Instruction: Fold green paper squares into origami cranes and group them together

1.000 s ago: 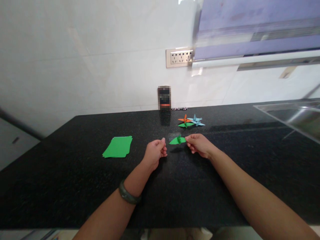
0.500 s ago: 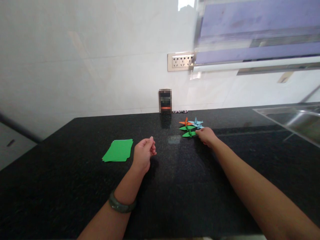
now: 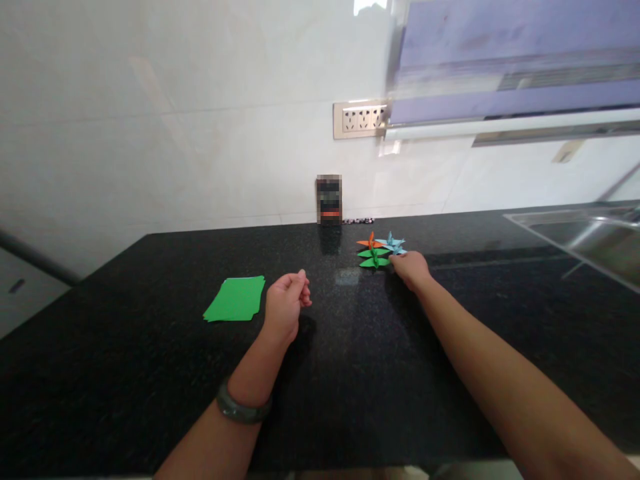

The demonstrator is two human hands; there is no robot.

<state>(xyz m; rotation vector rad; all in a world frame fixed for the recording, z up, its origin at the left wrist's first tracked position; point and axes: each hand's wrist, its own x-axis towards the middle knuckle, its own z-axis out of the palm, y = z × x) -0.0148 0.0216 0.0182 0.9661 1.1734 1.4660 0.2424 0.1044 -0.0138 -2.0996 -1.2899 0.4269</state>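
I have the right hand (image 3: 411, 269) out over the far part of the desk (image 3: 350, 373), thumb and forefinger closed on the right wing tip of the front green crane (image 3: 374, 263). That folded paper bird sits low at the near side of a small cluster; I can't tell from here whether it rests fully on the stone. Just behind it is the rear green crane (image 3: 373, 253), then the orange crane (image 3: 371, 242), with the pale blue cranes (image 3: 390, 241) beside that one, to its right, partly overlapping each other.

My left hand (image 3: 285, 303) hangs above the desk, fingers loosely curled in and thumb up against the forefinger; I see nothing in its grasp. A dark bracelet (image 3: 243, 405) circles that forearm. Left of this hand, well apart from the cranes, lies a slightly uneven stack of green paper (image 3: 235, 299).

The one container I get is the metal sink (image 3: 617, 247) at the right edge, cut off by the frame, so I can't tell what its basin holds. Against the wall stands a dark blurred-out object (image 3: 329, 199), a beaded strand (image 3: 359, 221) at its foot.
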